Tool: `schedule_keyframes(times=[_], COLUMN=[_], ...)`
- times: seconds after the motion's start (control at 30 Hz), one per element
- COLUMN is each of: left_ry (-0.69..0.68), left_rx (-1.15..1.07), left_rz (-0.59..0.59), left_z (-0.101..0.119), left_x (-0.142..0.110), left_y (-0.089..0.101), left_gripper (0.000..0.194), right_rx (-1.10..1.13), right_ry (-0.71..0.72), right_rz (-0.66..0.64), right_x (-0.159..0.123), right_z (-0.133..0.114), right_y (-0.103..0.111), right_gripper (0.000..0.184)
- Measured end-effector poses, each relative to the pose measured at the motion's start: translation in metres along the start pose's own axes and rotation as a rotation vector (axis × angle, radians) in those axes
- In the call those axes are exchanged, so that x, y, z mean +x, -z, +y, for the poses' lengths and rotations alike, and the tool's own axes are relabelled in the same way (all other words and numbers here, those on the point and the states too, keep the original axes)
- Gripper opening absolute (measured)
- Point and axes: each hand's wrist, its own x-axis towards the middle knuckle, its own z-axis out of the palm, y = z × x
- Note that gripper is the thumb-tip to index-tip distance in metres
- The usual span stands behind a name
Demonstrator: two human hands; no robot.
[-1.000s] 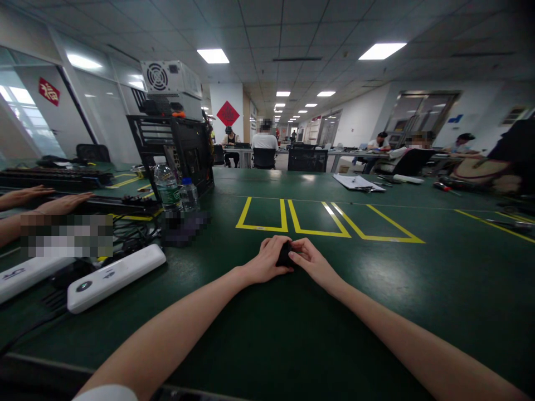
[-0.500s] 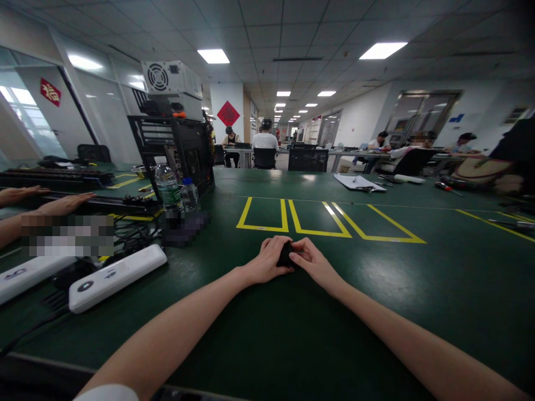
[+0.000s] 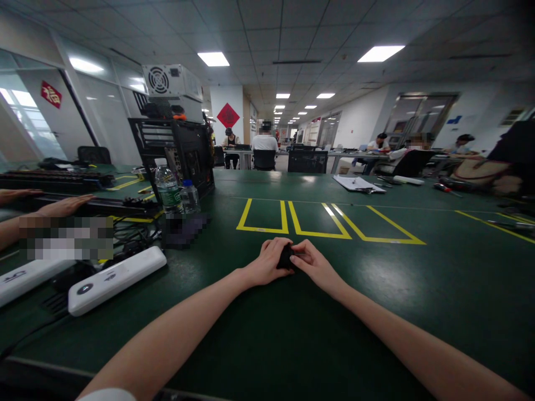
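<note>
A small black object (image 3: 286, 257), its kind too dark and covered to make out, sits between my hands just above or on the green tabletop (image 3: 292, 328). My left hand (image 3: 268, 262) wraps round it from the left, fingers over the top and thumb along the near side. From the right, my right hand (image 3: 311, 259) pinches the object's edge between thumb and fingertips. Beyond my hands, yellow tape outlines (image 3: 320, 234) mark the tabletop.
At left stand a black computer case (image 3: 188, 150), a water bottle (image 3: 168, 192), a smaller blue-capped bottle (image 3: 190, 197) and a white power strip (image 3: 119, 278). A co-worker's hands (image 3: 62, 206) lie over black equipment. Papers (image 3: 358, 184) are at the back right.
Both hands keep the same hold on the black object. The whole view has shifted very slightly; nothing else has visibly moved.
</note>
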Motion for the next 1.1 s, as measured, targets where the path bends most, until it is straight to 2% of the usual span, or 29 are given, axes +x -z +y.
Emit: schedule_keyframes(times=[0.2,0.33,0.5,0.63,0.73,0.9,1.1], left_ry=[0.004,0.011,0.002,-0.002,0.000,0.004,0.007], left_rx=[-0.016,-0.018,-0.013,-0.015,-0.015,-0.009,-0.006], left_rz=[-0.004,0.006,0.002,-0.002,-0.010,0.009,0.006], left_z=[0.0014,0.0006,-0.0007,0.0004,0.0013,0.0006,0.0008], left_x=[-0.0001,0.0002,0.0001,-0.0001,0.0000,0.0002,0.0006], left_y=[0.0010,-0.0008,-0.0011,0.0008,0.0012,-0.0007,-0.0001], left_gripper=[0.056,0.055,0.056,0.056,0.054,0.054,0.057], right_rx=[-0.100,-0.040,-0.008,-0.066,-0.087,-0.006,-0.001], right_ry=[-0.068,-0.022,-0.001,-0.028,-0.050,0.027,-0.003], right_rz=[0.029,-0.027,-0.008,0.033,0.015,-0.030,0.002], right_x=[0.0011,-0.0015,-0.0008,0.0025,0.0027,-0.0004,0.0025], right_z=[-0.0003,-0.0028,-0.0040,0.0001,0.0034,0.0027,0.0008], right_y=[0.0026,0.0011,0.0000,0.0020,0.0033,0.0024,0.0033], right_gripper=[0.024,0.025,0.018,0.022,0.024,0.025,0.020])
